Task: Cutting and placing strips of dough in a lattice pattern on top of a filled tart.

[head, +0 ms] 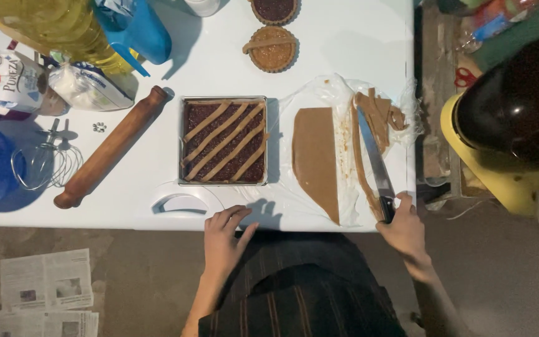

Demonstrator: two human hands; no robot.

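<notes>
The right hand (405,226) grips the handle of a long knife (374,159), its blade lying across the dough scraps (378,115) (on plastic wrap). The left hand (224,237) rests open and empty on the table (344,43) edge, near the square pan (223,140).

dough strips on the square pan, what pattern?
Parallel diagonal tan dough strips over dark filling in the square pan; head view.

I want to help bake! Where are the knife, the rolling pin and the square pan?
knife (372,153), head view, middle of the blade.
rolling pin (112,148), head view, middle of the wooden barrel.
square pan (182,140), head view, left metal rim.
</notes>
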